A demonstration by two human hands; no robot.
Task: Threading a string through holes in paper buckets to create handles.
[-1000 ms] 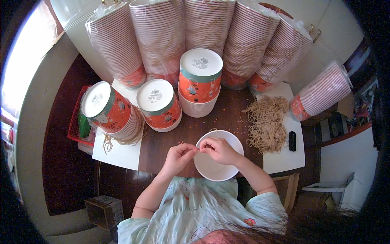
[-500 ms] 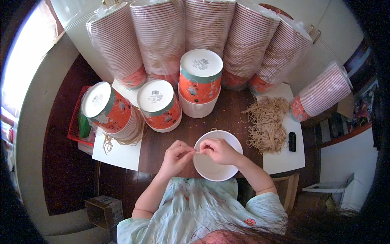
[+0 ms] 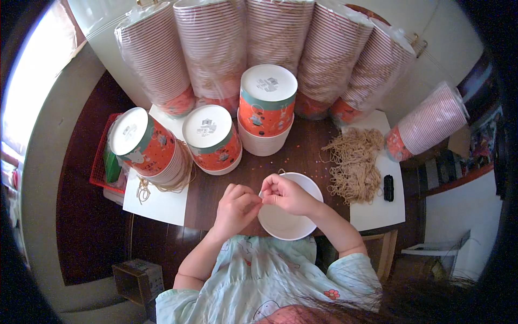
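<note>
Dark brown wood makes up the round counter (image 3: pixel 270 162), and a pale wall stands behind it. Far on the left, a red plastic basket (image 3: pixel 102 162) sits at the counter's edge with something green inside. Just beside it lies a white sheet of paper (image 3: pixel 156 202) with a little knot of tan string (image 3: pixel 143 189) on it. A stack of orange paper cups with a white bottom (image 3: pixel 143 146) leans on that sheet. Next to it is a second short stack of orange paper cups (image 3: pixel 213 140), and then a taller stack of orange cups turned upside down (image 3: pixel 268 105). Behind them all, long rows of red-striped paper cups in clear plastic bags (image 3: pixel 216 48) lean against the wall.

Near the front, the left hand (image 3: pixel 234 208) is curled up, with its fingers pinched together. It touches the right hand (image 3: pixel 283 194), whose fingers are pinched together too. Both pinch at the same spot, on something too small to tell. The hands meet over the left rim of a white round paper bowl (image 3: pixel 288 224), which rests at the front edge of the counter, close to the person's light blue dress.

To the right lies a messy pile of tan strings (image 3: pixel 353 162), partly on another white sheet (image 3: pixel 377 213). A small black thing (image 3: pixel 388 187) lies just beside the pile. One more bagged row of striped cups (image 3: pixel 431 121) lies tilted at the far right.
</note>
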